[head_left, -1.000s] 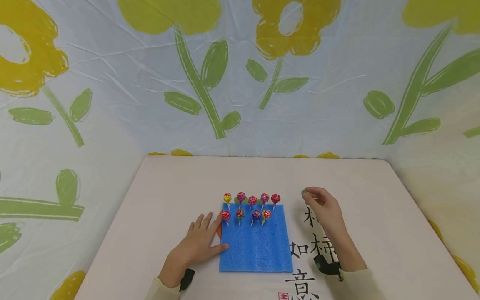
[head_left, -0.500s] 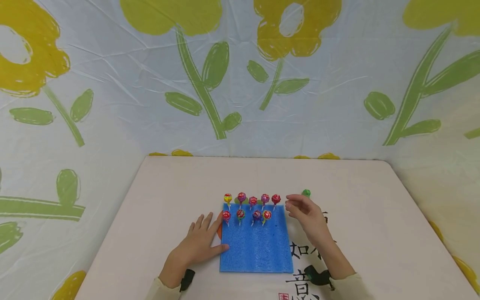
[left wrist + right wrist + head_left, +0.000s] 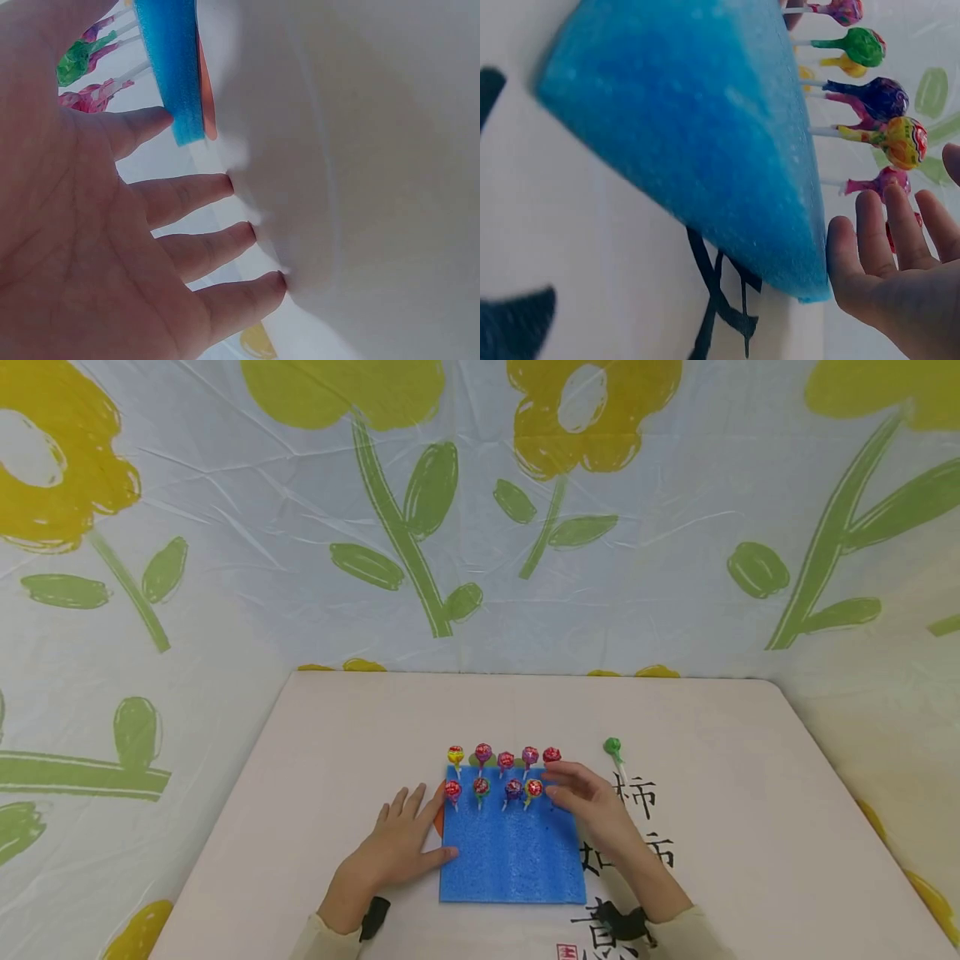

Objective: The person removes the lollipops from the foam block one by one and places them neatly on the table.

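A blue foam block [image 3: 510, 860] lies on the table with two rows of wrapped lollipops standing in it. My left hand [image 3: 397, 847] rests spread at its left edge, the thumb on the foam and an index fingertip touching its side in the left wrist view. Over the block's right edge is my right hand [image 3: 596, 810], fingers loosely bent and holding nothing visible. It is nearest the red lollipop [image 3: 551, 754] in the back row and the yellow-red lollipop [image 3: 533, 788] in the front row. Beyond it, a green lollipop [image 3: 612, 747] lies loose on the table.
The pale table [image 3: 360, 727] carries black brush characters [image 3: 639, 797] right of the block. An orange print [image 3: 438, 822] shows under the block's left side. A flower-patterned cloth [image 3: 660, 568] hangs around the table's far side and flanks.
My right hand has let go of the green lollipop, leaving it on the table, and moved left to the block's right edge. My left hand has stayed put.
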A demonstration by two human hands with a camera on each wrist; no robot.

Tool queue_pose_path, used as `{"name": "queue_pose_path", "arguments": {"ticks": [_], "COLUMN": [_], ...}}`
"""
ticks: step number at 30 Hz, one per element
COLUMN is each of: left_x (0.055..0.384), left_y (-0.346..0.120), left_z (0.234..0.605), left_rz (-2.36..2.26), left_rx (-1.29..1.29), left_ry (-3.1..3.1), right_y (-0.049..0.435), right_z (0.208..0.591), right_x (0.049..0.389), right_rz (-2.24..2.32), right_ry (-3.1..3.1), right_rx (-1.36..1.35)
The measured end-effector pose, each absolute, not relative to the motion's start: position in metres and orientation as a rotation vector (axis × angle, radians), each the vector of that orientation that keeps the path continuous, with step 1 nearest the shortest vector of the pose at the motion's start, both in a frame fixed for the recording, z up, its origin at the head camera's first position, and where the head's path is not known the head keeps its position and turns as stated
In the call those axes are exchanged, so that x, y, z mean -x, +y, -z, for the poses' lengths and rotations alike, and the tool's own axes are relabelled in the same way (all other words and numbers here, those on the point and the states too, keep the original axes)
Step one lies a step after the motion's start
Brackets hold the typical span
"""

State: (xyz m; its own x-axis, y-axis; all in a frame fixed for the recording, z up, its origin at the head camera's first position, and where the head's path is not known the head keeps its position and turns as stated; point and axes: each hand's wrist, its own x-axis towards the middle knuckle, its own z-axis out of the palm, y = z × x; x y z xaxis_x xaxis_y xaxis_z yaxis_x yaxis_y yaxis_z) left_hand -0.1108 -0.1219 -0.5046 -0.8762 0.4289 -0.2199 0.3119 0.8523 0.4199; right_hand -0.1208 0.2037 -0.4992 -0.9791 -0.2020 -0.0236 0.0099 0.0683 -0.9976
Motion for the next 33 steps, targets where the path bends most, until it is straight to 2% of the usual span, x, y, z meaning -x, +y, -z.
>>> {"name": "queue_pose_path", "arguments": {"ticks": [33], "left_x": [0.112], "left_y": [-0.121], "left_z": [0.508], "left_rz": [-0.538], "left_rx": [-0.538], "left_ry": [2.725], "right_y": [0.189], "right_z": [0.504], "right_x": [0.122], "right_rz": [1.923], "right_ry": [2.259], "right_rx": [0.207]}}
